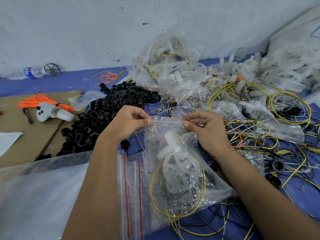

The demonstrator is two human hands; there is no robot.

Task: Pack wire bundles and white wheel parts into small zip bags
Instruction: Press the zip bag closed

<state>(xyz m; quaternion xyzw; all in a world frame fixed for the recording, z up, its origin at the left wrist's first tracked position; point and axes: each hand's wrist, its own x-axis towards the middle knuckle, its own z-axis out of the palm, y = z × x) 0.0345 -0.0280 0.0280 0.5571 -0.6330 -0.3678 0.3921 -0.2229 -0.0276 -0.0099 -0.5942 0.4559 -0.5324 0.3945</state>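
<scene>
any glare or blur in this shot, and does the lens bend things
Head view: soft even light, faint shadows; small glints on the zip bag pinched by the left hand and right hand; bottom-left plastic sheet smeared and blurry; wide-angle lens curves and tilts the wall edge.

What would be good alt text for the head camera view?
Both hands, left hand and right hand, pinch the red-striped zip edge of a clear bag holding a white wheel part and yellow wire. Black rings, filled bags and loose wires surround it.
</scene>
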